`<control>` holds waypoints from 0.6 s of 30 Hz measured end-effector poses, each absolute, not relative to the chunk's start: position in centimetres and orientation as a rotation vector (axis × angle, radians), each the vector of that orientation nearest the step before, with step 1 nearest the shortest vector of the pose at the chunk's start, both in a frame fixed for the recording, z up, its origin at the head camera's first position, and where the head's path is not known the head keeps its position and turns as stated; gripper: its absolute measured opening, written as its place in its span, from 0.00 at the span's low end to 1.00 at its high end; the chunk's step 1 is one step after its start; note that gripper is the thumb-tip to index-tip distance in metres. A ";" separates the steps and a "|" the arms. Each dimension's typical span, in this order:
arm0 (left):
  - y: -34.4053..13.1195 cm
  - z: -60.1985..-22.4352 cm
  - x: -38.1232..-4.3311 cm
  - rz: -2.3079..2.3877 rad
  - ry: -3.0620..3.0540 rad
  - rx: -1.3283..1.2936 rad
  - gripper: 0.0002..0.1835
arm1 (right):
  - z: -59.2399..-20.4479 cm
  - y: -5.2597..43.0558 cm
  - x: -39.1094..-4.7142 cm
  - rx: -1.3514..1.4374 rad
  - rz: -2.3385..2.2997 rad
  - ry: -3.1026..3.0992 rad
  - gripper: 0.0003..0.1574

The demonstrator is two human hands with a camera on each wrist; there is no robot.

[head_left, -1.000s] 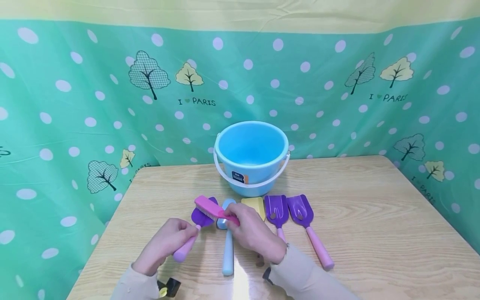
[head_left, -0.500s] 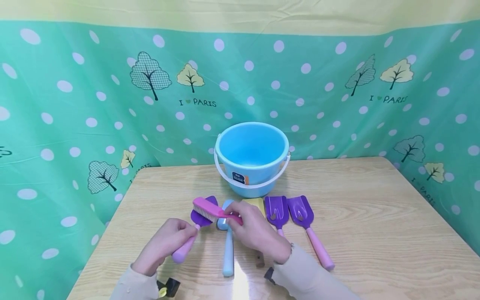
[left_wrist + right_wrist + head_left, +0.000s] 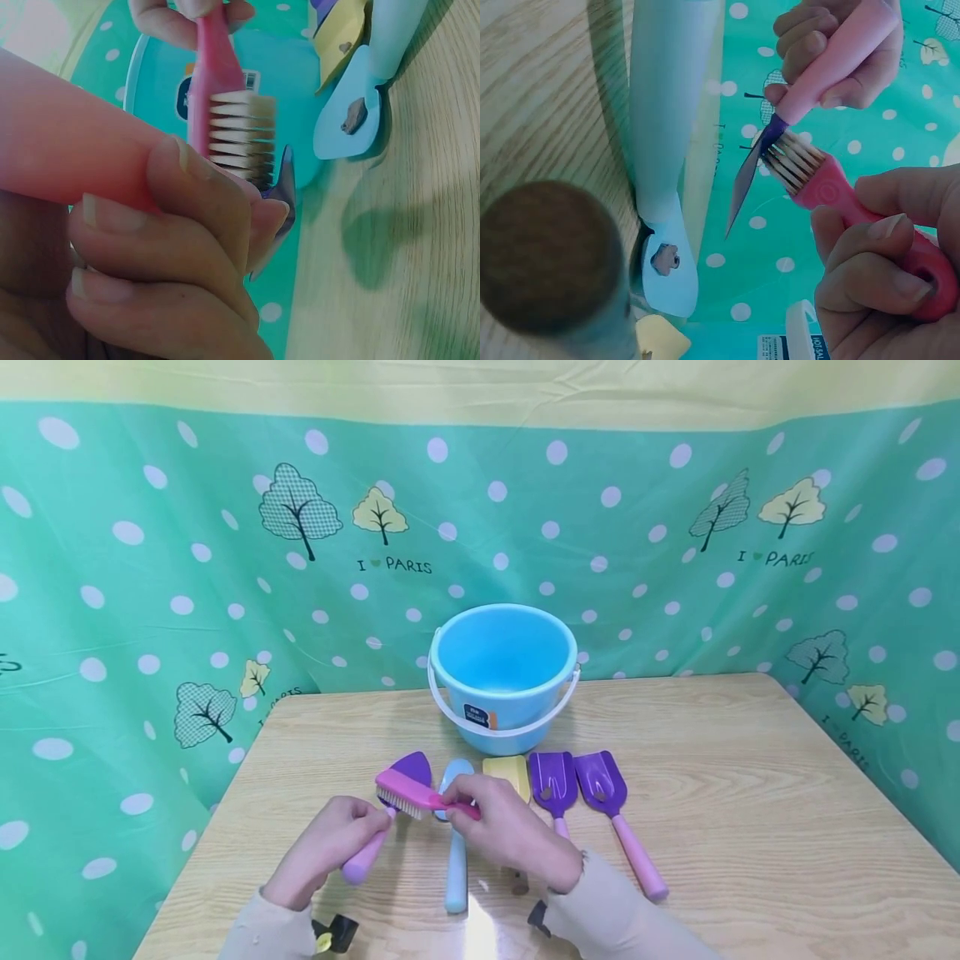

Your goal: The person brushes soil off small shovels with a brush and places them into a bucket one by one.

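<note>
Brush [image 3: 408,788] now lower, at neck of purple shovel [image 3: 413,766]; likely mid-scrub. Pinches brush in right hand [image 3: 512,832], grips purple shovel in left hand [image 3: 330,839], fingers curled.

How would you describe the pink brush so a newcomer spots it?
Find the blue bucket on the wooden table. In front of it, lower left in the head view, the pink brush partly covers the leftmost purple shovel. Unlike the neighbouring shovels, it has bristles.
</note>
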State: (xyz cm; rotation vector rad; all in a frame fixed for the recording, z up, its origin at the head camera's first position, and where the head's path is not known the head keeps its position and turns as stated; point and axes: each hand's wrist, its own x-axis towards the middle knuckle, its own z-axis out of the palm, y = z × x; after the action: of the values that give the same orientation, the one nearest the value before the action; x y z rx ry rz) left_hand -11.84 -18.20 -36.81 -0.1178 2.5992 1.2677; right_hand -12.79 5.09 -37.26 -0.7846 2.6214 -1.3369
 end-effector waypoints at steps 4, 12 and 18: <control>-18.2 -36.7 -11.8 1.272 2.592 -0.114 0.14 | -37.4 5.1 -12.9 -0.790 -1.307 2.644 0.09; -18.1 -36.4 -11.6 1.246 2.604 -0.115 0.15 | -37.7 5.1 -13.0 -0.735 -1.224 2.734 0.10; -17.9 -36.2 -11.5 1.249 2.599 -0.102 0.16 | -37.9 5.2 -13.3 -0.717 -1.209 2.769 0.11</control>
State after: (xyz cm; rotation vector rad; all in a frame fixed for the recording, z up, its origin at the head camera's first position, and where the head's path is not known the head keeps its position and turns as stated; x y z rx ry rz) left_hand -11.49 -17.92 -36.21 -0.1024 2.5987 1.2493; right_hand -13.26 5.24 -37.94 -0.7167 2.7695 -1.2095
